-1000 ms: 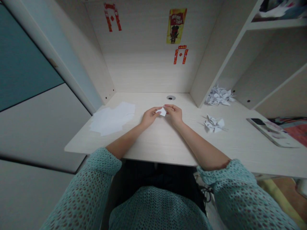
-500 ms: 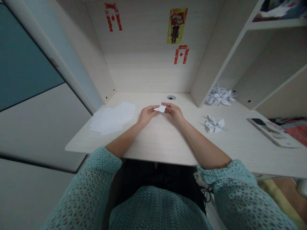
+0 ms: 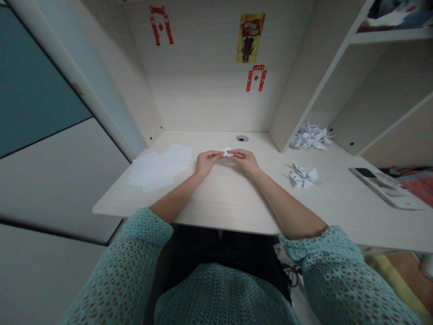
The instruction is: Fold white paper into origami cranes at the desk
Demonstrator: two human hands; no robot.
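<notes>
A small piece of folded white paper [image 3: 228, 154] is held just above the desk, between my two hands. My left hand [image 3: 206, 161] pinches its left side with thumb and fingers. From the other side my right hand [image 3: 246, 160] grips it, fingertips close to those of the left. Much of the paper is covered by the fingers, so its exact folds cannot be made out. To the left lie flat, overlapping white paper sheets [image 3: 160, 167]. On the right sits a small cluster of folded white paper pieces [image 3: 303, 175].
A bigger heap of folded paper [image 3: 310, 136] stands at the back right, beside the upright shelf panel [image 3: 314, 81]. A phone-like flat device [image 3: 384, 187] lies at the far right. The desk [image 3: 216, 203] has a round cable hole [image 3: 242, 138] near the back wall.
The fingers have closed in over the paper, which shows a smaller visible area than before. Both hands stay in nearly the same place. The view has shifted very slightly.
</notes>
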